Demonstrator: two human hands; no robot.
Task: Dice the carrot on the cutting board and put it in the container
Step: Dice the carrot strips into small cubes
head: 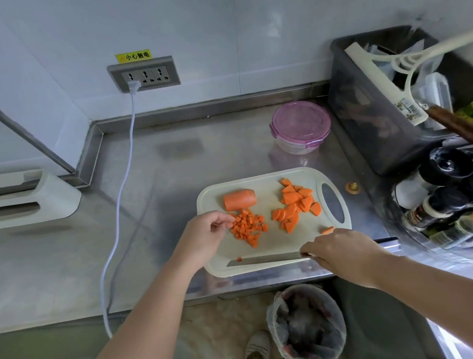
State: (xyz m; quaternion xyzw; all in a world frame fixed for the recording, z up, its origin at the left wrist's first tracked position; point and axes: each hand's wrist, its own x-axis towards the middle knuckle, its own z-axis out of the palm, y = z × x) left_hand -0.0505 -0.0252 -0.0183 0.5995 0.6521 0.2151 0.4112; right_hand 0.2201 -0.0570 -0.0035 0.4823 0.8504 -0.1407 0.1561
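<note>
Both bare forearms reach in from the near edge over the brushed stainless-steel desk [161,213]. The left hand [205,234] lies palm down at the left side of the pale, rounded plastic cutting board [274,245], its fingers curled, their tips touching the edge of a heap of small orange carrot dice [247,226]; I cannot tell whether it pinches a piece. The right hand [345,251] comes in low from the right, knuckles up, fingers bent down around the handle end of a slim steel knife [264,259], which lies flat along the board's near edge, one cube beside its tip. A thick, smooth carrot stub [239,199] lies at the board's far left, and coarser wedge-shaped carrot chunks [297,205] are piled near the board's oval grip hole. The round clear container with a purple clip lid [300,126] stands on the desk behind the board, lid on, well apart from the carrot.
</note>
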